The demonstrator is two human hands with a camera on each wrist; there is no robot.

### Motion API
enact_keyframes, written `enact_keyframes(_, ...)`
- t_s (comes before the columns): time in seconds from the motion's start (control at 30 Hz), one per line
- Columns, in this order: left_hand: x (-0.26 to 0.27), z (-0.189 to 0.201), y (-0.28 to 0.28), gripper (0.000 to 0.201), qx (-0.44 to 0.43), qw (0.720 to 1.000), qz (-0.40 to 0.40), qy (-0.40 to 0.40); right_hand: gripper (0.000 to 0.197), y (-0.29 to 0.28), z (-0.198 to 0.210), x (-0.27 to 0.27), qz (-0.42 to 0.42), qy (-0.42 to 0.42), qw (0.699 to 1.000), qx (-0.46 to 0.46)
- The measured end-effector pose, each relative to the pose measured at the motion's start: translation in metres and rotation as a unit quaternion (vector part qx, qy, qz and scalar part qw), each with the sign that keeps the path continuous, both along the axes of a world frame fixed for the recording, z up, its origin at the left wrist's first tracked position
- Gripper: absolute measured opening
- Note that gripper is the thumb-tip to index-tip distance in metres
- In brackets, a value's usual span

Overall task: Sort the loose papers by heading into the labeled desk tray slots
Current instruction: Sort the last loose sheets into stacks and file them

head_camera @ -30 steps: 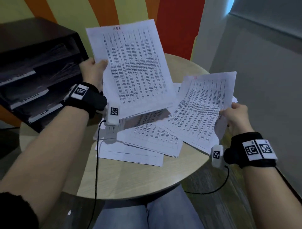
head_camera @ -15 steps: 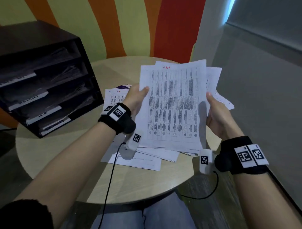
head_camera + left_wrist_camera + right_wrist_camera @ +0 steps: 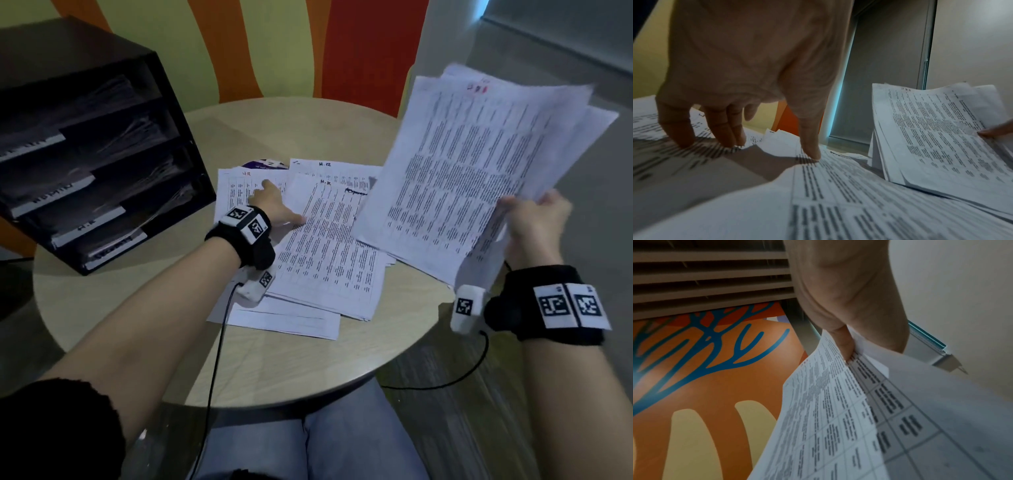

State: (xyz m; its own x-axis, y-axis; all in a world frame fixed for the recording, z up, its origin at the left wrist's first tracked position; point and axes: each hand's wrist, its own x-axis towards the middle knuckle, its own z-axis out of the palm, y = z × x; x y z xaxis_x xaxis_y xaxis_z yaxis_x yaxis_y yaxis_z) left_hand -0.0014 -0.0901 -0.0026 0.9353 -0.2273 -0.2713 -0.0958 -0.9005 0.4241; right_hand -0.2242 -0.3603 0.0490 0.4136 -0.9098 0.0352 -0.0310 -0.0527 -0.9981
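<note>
We were mid-sort: right hand (image 3: 534,222) held a stack (image 3: 479,164) of sheets up off the desk (image 3: 137,342), to the right of the loose papers (image 3: 329,246), thumb on top and fingers curled under the lower right corner, so that grip was closed on the stack. Red heading at its top, too blurred to read. Left hand (image 3: 270,202) lay on the loose papers, fingers spread and nearly straight, fingertips (image 3: 684,141) pressing the sheets, holding nothing, grip open.

Step, as we judged it: gathering same-heading sheets before filing. Three loose sheets showed a handwritten "H.R" heading at the top. Tray (image 3: 85,144) sat at the desk's left rear, just beside the papers but not touching.

Next move probably called for the left hand to pinch or slide out one H.R sheet, or for the right to carry the stack to its slot; the label must match the heading first. Sheets were thin and overlapped, so peeling only one would need care.

Counts: two hands; one held stack, sheet count unclear, several edges visible; loose sheets on the desk at least five, exact number hidden by overlap; one tray with four slots, each with a white label, one reading H.R, all already holding papers; something purple (image 3: 267,165) peeked out behind the papers
</note>
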Motion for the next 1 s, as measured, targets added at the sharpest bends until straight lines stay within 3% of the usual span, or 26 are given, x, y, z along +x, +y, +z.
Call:
enact_keyframes(0.13,-0.003,-0.005,-0.009,0.088,-0.026,0.999,-0.007,0.017,0.021,-0.001,-0.001,-0.001,0.008,0.003,1.0,0.012)
enact_keyframes(0.23,-0.007,-0.006,-0.013,0.055,-0.065,0.998,-0.001,0.021,0.022,-0.003,-0.004,0.002,0.013,0.009,1.0,0.022)
enact_keyframes(0.37,-0.008,-0.009,-0.011,0.02,-0.099,0.993,0.009,-0.067,0.018,-0.005,-0.007,0.004,0.025,0.02,0.999,0.026)
enact_keyframes(0.47,-0.004,-0.004,-0.002,0.017,-0.246,0.966,0.042,-0.07,0.016,-0.006,-0.008,0.004,0.035,0.03,0.999,0.026)
enact_keyframes(0.53,-0.003,0.007,0.004,0.009,-0.348,0.934,0.07,-0.039,0.025,-0.006,-0.009,0.004,0.038,0.034,0.998,0.027)
enact_keyframes(0.63,0.001,0.02,0.011,0.014,-0.455,0.883,0.117,-0.026,0.028,-0.005,-0.011,0.005,0.05,0.039,0.998,0.023)
enact_keyframes(0.77,-0.002,0.043,0.02,0.022,-0.536,0.834,0.122,-0.041,0.024,-0.001,-0.014,0.007,0.071,0.054,0.996,0.024)
enact_keyframes(0.9,0.005,0.075,0.037,0.022,-0.597,0.782,0.117,-0.138,0.026,0.002,-0.015,0.008,0.076,0.077,0.994,0.024)
enact_keyframes(1.0,0.014,0.099,0.057,0.012,-0.605,0.761,0.129,-0.195,0.028,0.002,-0.015,0.007,0.075,0.083,0.993,0.025)
